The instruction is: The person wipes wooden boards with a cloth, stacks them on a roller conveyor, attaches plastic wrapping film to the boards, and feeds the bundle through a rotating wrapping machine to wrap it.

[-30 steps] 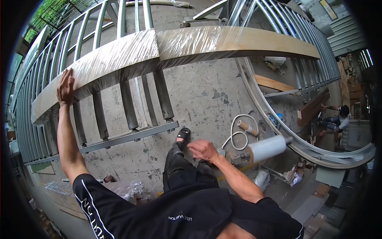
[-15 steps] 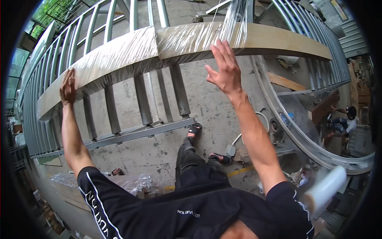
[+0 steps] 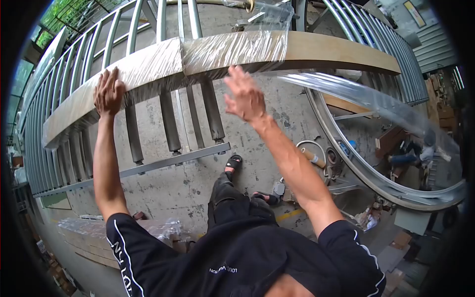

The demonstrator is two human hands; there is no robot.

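Observation:
A long wooden board [image 3: 341, 48] lies across rollers, its left and middle parts covered in wrinkled clear stretch film [image 3: 237, 52]. My left hand [image 3: 108, 94] rests on the wrapped board's near edge, palm down with fingers extended. Just in front of the board's near side is my right hand [image 3: 245, 96], slightly blurred, its fingers apart and holding nothing; I cannot tell whether its fingertips touch the film. From beneath the board, a stretched band of film [image 3: 366, 91] runs to the right, across a large metal ring [image 3: 346, 151].
Metal rollers [image 3: 133, 29] extend behind and left, with more rollers [image 3: 366, 24] at the right. A frame rail [image 3: 163, 163] crosses near my feet. A partly film-covered stack of boards [image 3: 99, 237] lies lower left. Another person [image 3: 418, 153] is beyond the ring.
The board appears shifted slightly left in view. My left hand has moved right along it; my right hand has moved left. The film strands above the board are gone, and a band now stretches rightward.

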